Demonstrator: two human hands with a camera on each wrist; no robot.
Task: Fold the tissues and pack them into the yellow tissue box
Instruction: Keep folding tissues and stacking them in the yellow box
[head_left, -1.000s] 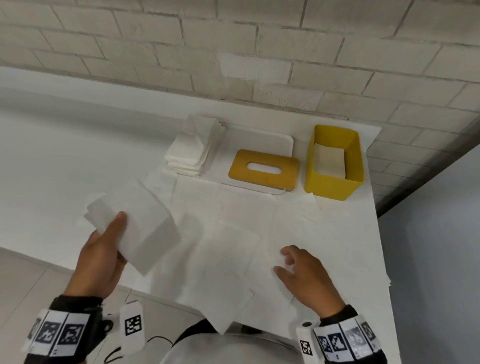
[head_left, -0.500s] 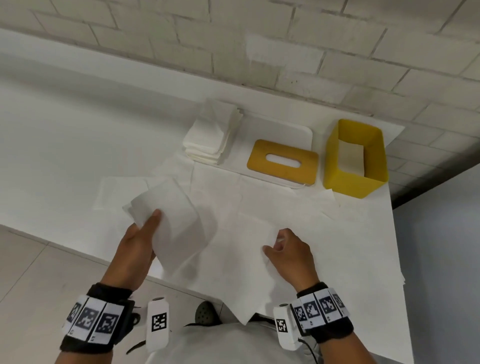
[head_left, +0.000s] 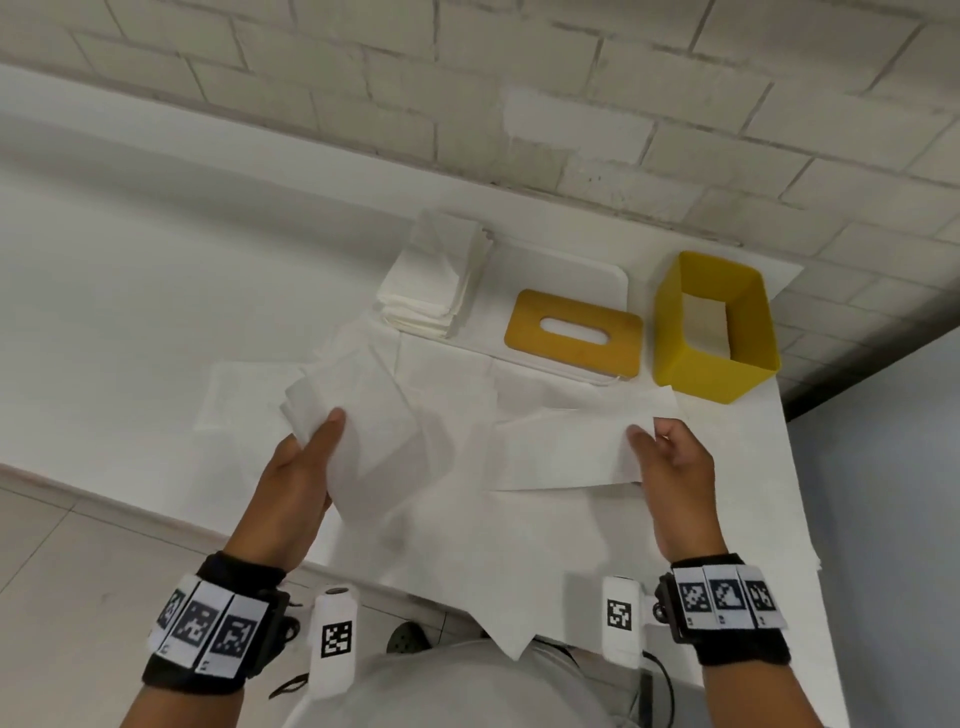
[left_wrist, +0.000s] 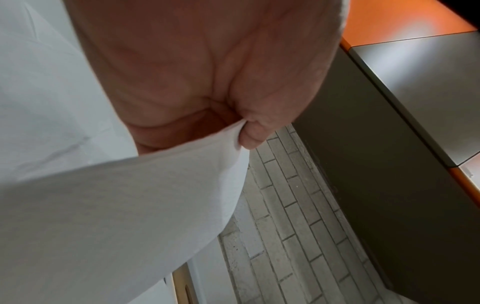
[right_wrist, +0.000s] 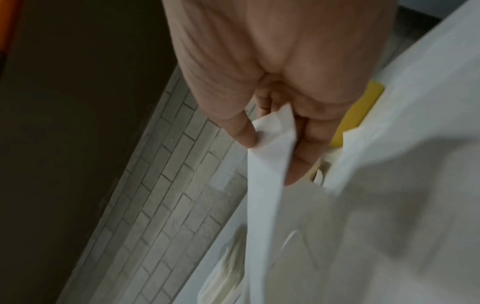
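My left hand (head_left: 306, 457) grips a folded white tissue (head_left: 374, 431) above the table's front left, thumb on top; the left wrist view shows the tissue (left_wrist: 130, 205) pinched at the thumb. My right hand (head_left: 670, 457) pinches the right end of a second tissue (head_left: 566, 447), lifted off the loose sheets; the right wrist view shows this tissue (right_wrist: 270, 144) between thumb and fingers. The yellow tissue box (head_left: 711, 374) stands open at the back right with a folded tissue (head_left: 704, 327) inside. Its yellow slotted lid (head_left: 571, 332) lies on a white tray (head_left: 587, 270).
A stack of folded tissues (head_left: 431, 291) sits left of the tray. Several unfolded sheets (head_left: 467, 561) cover the white table (head_left: 156, 260), some hanging over its front edge. A brick wall (head_left: 519, 93) runs behind; the table's right edge is close to the box.
My right hand went from resting on the flat sheets to lifting one tissue by its right end. The left hand with its folded tissue moved right and forward.
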